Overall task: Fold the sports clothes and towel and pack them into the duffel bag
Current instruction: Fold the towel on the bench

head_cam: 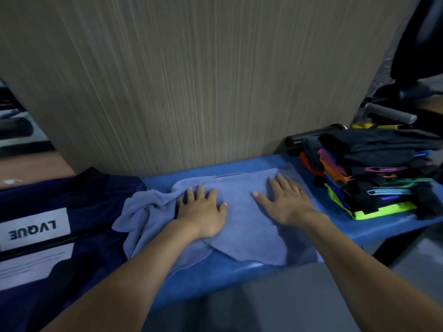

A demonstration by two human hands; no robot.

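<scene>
left hand [203, 212], right hand [286, 200], pressing flat on blue towel [247, 226]

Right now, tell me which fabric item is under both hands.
The blue-grey towel: the left hand and right hand press on it. The folded clothes stack sits untouched to the right, the navy duffel bag to the left.

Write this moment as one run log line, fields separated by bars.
step: flattening towel | left hand: pressing towel | right hand: flat on towel | clothes stack: right | duffel bag: left
</scene>
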